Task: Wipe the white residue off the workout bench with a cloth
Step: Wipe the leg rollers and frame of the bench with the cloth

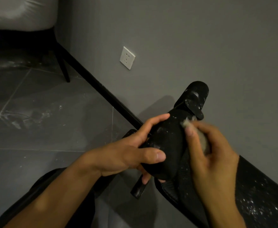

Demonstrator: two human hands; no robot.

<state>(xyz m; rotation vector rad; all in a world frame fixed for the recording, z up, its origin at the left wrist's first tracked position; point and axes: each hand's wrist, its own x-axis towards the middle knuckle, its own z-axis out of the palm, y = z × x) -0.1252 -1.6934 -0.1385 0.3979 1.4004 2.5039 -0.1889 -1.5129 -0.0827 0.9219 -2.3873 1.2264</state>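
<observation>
Our left hand (126, 155) grips a black foam roller (169, 137) at the end of the workout bench (258, 186). Its thumb lies across the roller's near face, the forefinger reaches over the top, and the other fingers curl underneath. Our right hand (212, 153), slightly blurred, sits just across the roller from the left. Its fingers are curled round a small wad of pale cloth (203, 143), which it presses against the roller's upper side. A tuft of the cloth pokes out past the fingertips.

Beyond both hands a second roller (196, 94), streaked with white, rises toward the grey wall (184, 38). Below and outward from our right hand the black bench pad runs on, and white residue (253, 209) is speckled across it. Finer white flecks dot the roller between our hands. A short black bar (139, 189) juts out under our left fingers.

Well beyond our left hand a white wall socket (127, 57) is set low in the wall. A black skirting strip (102, 89) runs where the wall meets the dark tiled floor (52, 120). Farther off on that side stands a pale upholstered chair (19, 12) on black legs.
</observation>
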